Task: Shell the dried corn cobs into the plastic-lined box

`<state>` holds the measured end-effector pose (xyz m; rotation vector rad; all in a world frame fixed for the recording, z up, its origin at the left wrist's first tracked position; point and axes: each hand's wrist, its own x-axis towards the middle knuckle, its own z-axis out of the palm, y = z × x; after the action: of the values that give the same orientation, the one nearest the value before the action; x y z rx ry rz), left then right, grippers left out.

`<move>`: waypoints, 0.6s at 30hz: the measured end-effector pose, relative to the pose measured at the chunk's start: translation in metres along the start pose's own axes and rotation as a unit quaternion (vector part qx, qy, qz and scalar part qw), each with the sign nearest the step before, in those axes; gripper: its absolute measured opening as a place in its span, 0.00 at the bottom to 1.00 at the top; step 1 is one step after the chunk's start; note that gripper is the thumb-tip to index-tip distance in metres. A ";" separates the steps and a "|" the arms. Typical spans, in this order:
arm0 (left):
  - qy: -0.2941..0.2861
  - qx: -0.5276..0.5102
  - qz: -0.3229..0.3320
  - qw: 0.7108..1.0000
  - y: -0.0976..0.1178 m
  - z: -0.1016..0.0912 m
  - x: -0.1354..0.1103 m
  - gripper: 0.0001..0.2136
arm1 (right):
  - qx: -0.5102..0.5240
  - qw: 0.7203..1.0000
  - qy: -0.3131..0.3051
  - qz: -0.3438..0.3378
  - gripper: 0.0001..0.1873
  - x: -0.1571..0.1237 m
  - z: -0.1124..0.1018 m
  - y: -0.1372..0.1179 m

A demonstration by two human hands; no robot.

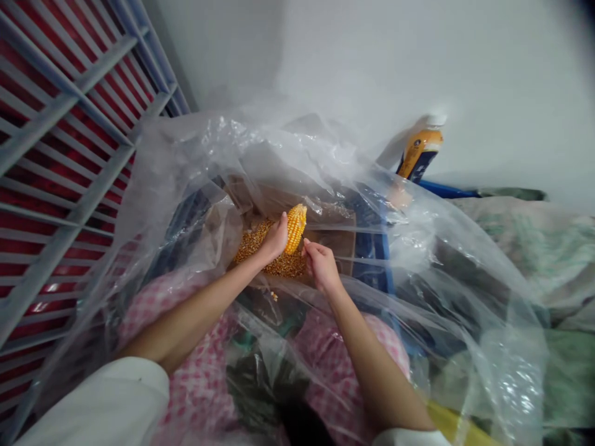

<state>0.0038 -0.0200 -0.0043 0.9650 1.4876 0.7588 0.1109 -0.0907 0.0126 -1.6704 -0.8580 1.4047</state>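
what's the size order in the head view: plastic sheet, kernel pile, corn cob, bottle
1. Clear plastic sheet
2. Pile of corn kernels
3. Corn cob and bottle look too alike to rank

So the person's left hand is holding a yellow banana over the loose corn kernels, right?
Not quite: it isn't a banana. In the head view, the left hand is holding a corn cob over the loose corn kernels.
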 end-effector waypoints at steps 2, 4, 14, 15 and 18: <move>0.022 -0.046 -0.029 0.998 -0.002 0.001 0.000 0.16 | -0.130 0.987 0.039 -0.082 0.21 0.002 0.000 0.002; 0.009 -0.076 -0.067 0.995 -0.004 0.000 0.000 0.16 | -0.252 0.955 0.050 -0.147 0.21 0.005 -0.004 0.002; -0.179 -0.093 -0.213 0.956 -0.005 -0.011 0.008 0.23 | -0.440 0.865 0.009 -0.242 0.19 0.012 -0.024 0.001; -0.211 -0.103 -0.233 0.944 -0.003 -0.013 0.007 0.23 | -0.435 0.865 0.010 -0.251 0.19 0.013 -0.024 0.000; -0.299 -0.108 -0.289 0.903 0.002 -0.015 0.004 0.22 | -0.407 0.873 0.010 -0.269 0.18 0.013 -0.027 -0.006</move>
<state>-0.0105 -0.0144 -0.0023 0.4710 1.0256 0.1531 0.1392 -0.0802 0.0143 -1.7823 -1.9112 0.6443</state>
